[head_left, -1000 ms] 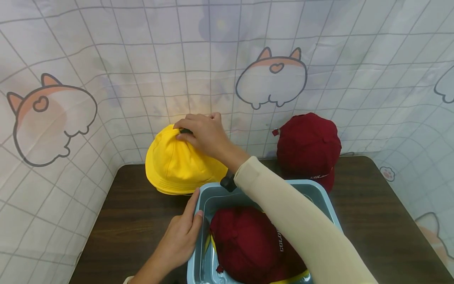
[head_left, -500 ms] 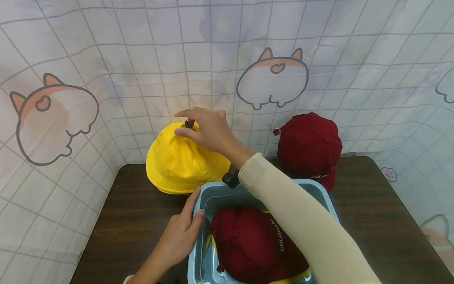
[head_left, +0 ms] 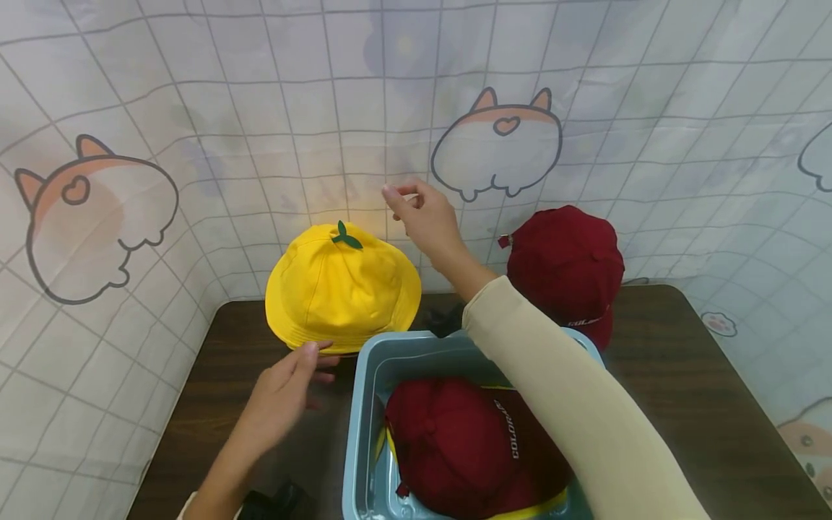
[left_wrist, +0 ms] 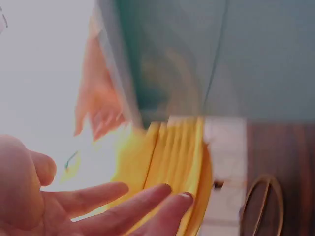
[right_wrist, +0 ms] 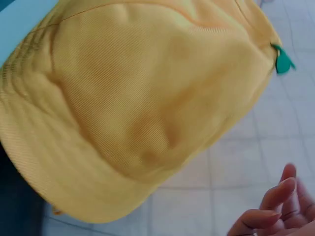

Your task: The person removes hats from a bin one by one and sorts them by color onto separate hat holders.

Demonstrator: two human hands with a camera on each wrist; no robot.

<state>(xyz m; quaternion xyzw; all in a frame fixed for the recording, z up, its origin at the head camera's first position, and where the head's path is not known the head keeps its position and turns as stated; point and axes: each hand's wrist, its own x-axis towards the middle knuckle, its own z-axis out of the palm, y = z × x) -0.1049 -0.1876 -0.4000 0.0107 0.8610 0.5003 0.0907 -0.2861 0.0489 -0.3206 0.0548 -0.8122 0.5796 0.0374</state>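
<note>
A yellow bucket hat [head_left: 344,296] with a green sprout on its crown [head_left: 347,235] stands on the table behind the bin's left corner. My right hand [head_left: 429,224] hangs in the air to the right of the hat, loosely curled and holding nothing; in the right wrist view its fingers [right_wrist: 280,196] are apart from the hat. My left hand [head_left: 276,397] is just in front of the hat's brim, fingers extended; whether they touch the brim I cannot tell. A dark red cap [head_left: 455,448] with white lettering lies in the light blue bin [head_left: 354,433], over something yellow.
Another dark red cap [head_left: 565,263] stands at the back right of the dark wooden table [head_left: 676,390]. A white gridded cloth with cartoon animals [head_left: 497,152] hangs behind and at both sides. My right sleeve [head_left: 572,397] covers part of the bin.
My right hand has let go of the sprout on the yellow hat and moved right and up. My left hand has left the bin's rim and moved left toward the brim.
</note>
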